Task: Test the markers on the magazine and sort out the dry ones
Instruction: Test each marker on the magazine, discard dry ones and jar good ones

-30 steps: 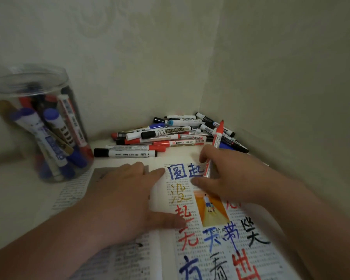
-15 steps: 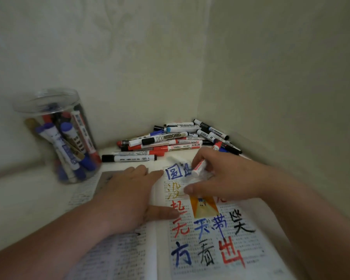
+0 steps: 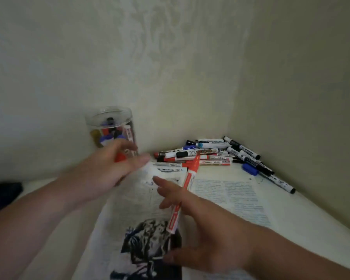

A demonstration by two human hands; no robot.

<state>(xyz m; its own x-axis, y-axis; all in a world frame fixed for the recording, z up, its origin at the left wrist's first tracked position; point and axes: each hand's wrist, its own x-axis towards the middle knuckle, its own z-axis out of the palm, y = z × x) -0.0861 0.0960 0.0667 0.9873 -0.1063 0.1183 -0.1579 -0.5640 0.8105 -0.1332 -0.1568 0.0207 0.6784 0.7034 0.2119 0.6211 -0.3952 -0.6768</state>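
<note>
Over the open magazine point(image 3: 240, 199), right hand point(image 3: 206, 225) has the red marker point(image 3: 187, 183) slung across its fingers. Forefinger is out straight and one finger is hooked against the barrel, so it looks like a loose hold, not a writing grip. Red end points at the corner pile. Motion blur, so can't tell if the cap is on.

Left hand point(image 3: 105, 174) is raised in front of the jar point(image 3: 109, 122), fingers spread and near straight. Looks like nothing is in it; the red patch by the fingertips reads as jar contents.

Step, my read: between strokes, marker in hand, this spread almost unmarked. Next move needs a regrip to pen hold, tip bared and put down on the print, with the left hand flat on the page to pin it. Then a faint or solid line decides where it goes.

Counts:
- magazine: 1
- jar: 1, at least five markers inside
- marker in hand: 1
- pile point(image 3: 200, 156): roughly fifteen, red, black and blue; overlaps block an exact count
- loose blue piece point(image 3: 250, 170): 1, beside the pile
</note>
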